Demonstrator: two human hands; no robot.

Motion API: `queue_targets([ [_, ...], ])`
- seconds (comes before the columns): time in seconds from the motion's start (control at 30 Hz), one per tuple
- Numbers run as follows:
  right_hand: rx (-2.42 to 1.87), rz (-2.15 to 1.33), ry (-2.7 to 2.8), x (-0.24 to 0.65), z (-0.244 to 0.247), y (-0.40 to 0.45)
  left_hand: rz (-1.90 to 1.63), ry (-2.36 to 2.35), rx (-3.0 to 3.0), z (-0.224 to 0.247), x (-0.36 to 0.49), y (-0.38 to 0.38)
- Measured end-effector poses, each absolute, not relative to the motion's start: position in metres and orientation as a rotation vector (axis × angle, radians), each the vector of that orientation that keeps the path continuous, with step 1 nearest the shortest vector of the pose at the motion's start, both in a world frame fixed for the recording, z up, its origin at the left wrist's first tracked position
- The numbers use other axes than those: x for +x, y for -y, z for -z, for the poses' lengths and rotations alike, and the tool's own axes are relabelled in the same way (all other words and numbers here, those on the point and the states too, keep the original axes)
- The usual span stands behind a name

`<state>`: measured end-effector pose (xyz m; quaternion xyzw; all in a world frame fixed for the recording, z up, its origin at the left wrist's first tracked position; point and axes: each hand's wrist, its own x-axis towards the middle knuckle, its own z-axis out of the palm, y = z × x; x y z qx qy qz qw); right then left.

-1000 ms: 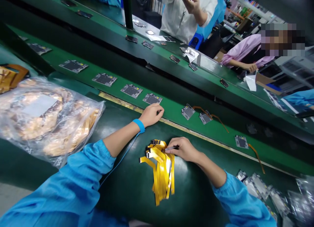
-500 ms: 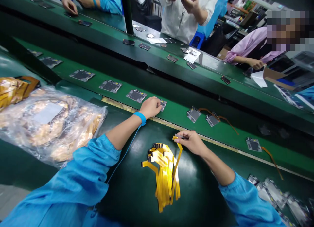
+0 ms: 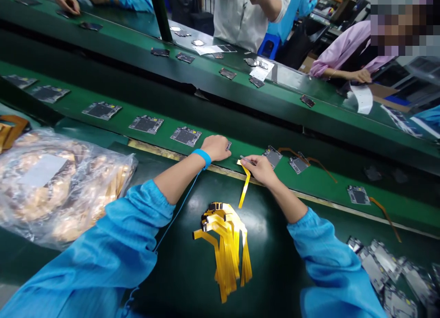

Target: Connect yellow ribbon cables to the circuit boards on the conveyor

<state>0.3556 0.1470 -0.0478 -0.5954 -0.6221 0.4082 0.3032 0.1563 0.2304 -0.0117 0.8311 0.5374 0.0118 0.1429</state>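
At far left, a clear bag (image 3: 65, 185) of coppery strips lay on the worktop (image 3: 172, 281), with loose circuit boards (image 3: 146, 124) in a row on the green belt (image 3: 237, 146) beyond it. The left hand (image 3: 216, 148) curled over one board (image 3: 228, 146), only its edge showing; I couldn't tell whether that grip had closed on it. Below lay the pile of yellow strips (image 3: 228, 249). Next came the right hand (image 3: 259, 167), its grip pinching a single strip (image 3: 245, 189) and a slim dark tool (image 3: 249, 160). Half a second before, that strip had hung against the pile; now it dangled free near the belt's edge, so picking it out seemed finished, strip and board near but apart. Farther right, other boards (image 3: 298, 164) had brown strips beside them.
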Motion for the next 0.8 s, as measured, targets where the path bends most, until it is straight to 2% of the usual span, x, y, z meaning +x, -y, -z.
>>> queue_targets([
  [0.13, -1.623, -1.013, 1.567, 0.344, 0.058, -0.163, -0.091, -1.481, 2.425, 0.019, 0.149, -0.228],
  [0.37, -1.983, -0.723, 1.585, 0.328, 0.052, -0.179, -0.449, -1.169, 2.658, 0.038, 0.123, -0.208],
  [0.57, -2.125, -0.689, 1.563, 0.327, 0.040, -0.176, -0.453, -1.089, 2.720, 0.045, 0.122, -0.201],
  [0.8, -2.031, -0.751, 1.665, 0.341, 0.051, -0.181, -0.463, -1.050, 2.747, 0.051, 0.125, -0.199],
])
